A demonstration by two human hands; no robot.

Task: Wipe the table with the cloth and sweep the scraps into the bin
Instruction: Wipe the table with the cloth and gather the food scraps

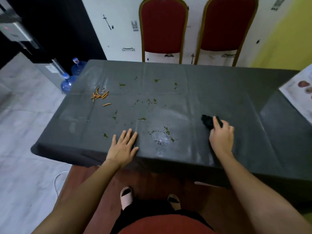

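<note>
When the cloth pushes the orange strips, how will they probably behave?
The orange strips look thin and light, so they should slide easily on the smooth table cover. Loosely piled, they may scatter. The wet patch could make some stick.

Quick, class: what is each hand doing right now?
Left hand: open, flat on the table, holding nothing.
Right hand: closed on the dark cloth.
</note>
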